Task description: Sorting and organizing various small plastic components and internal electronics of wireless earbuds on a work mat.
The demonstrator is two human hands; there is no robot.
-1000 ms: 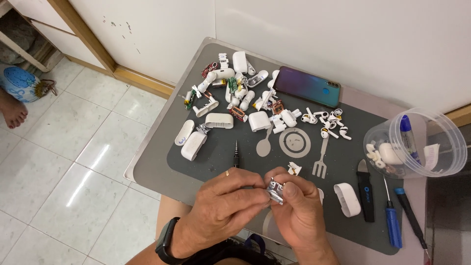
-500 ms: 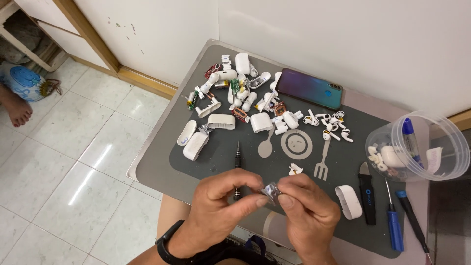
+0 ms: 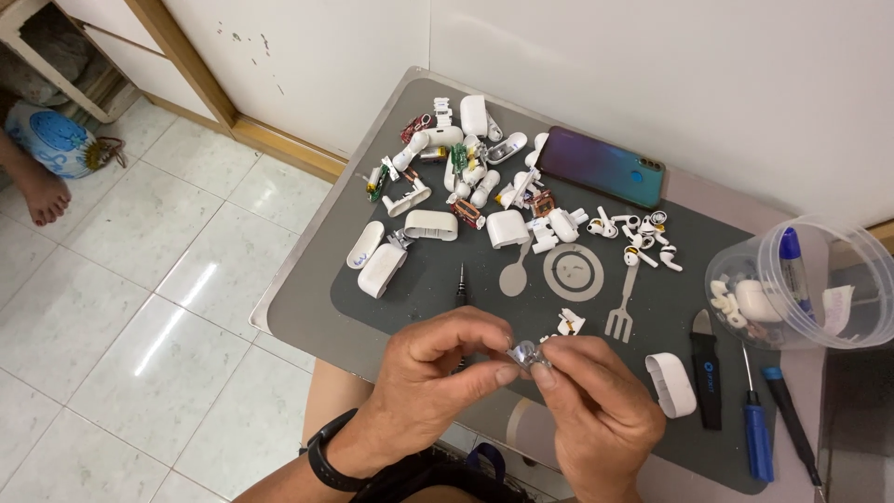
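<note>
My left hand point(image 3: 438, 377) and my right hand point(image 3: 596, 401) meet over the near edge of a dark grey work mat point(image 3: 428, 279). Between the fingertips of both hands sits a small silvery metal part point(image 3: 524, 354); the thumbs and forefingers pinch it from either side. A black band is on my left wrist point(image 3: 321, 456). Just beyond my hands lie a thin dark screwdriver point(image 3: 461, 284) and a small white fragment point(image 3: 568, 323).
Several white earbud cases, shells and loose parts point(image 3: 466, 177) are heaped at the mat's far side beside a dark phone point(image 3: 601, 168). A clear tub point(image 3: 805, 284) stands right, above a white case half point(image 3: 670, 384), a black pry tool point(image 3: 706, 368) and blue screwdrivers point(image 3: 756, 419). Another person's foot point(image 3: 42, 191) rests on the tiled floor.
Both hands have shifted slightly away from me with the small metal part, and the fingertips have re-pinched it. The things on the mat have not moved.
</note>
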